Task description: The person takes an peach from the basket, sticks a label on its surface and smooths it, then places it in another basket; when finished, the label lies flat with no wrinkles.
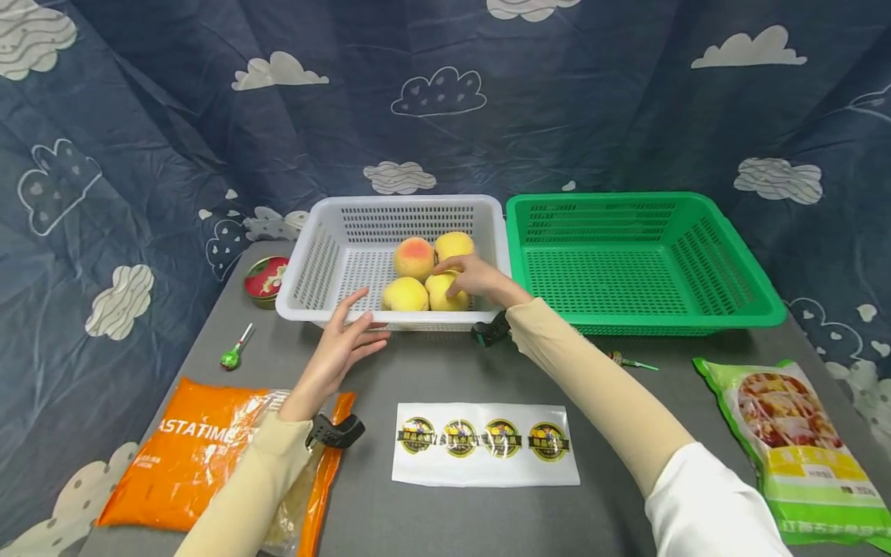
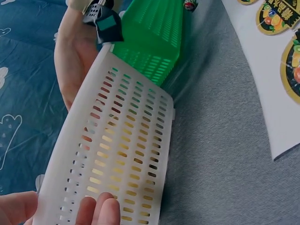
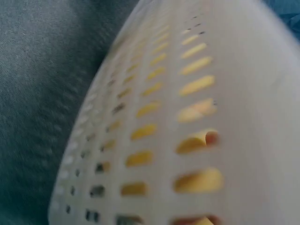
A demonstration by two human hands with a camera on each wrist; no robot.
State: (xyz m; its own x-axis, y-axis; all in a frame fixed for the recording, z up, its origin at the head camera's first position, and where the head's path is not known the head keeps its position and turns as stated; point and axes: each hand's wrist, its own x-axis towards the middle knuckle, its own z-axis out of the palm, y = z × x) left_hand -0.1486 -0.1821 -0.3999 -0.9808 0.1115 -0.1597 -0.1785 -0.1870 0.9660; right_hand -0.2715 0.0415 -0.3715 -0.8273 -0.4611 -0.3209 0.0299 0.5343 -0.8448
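Observation:
A white slotted basket (image 1: 323,316) holds several peaches. One peach (image 1: 414,257) has an orange-red blush; a yellow peach (image 1: 406,295) lies at the front left and another (image 1: 455,244) at the back. My right hand (image 1: 480,278) reaches over the front rim and grips the front-right yellow peach (image 1: 445,297) from above, partly covering it. In the right wrist view, the basket wall (image 3: 164,103) hides most of that grip. My left hand (image 1: 339,350) is at the basket's front rim, fingers fairly straight outside the wall and thumb over the rim.
A green basket (image 1: 696,320) stands right of the white one. A sticker sheet (image 1: 487,473) lies in front, an orange bag (image 1: 188,441) left, a green food bag (image 1: 800,433) right. A red tin (image 1: 264,280) and lollipops (image 1: 231,357) are around the baskets.

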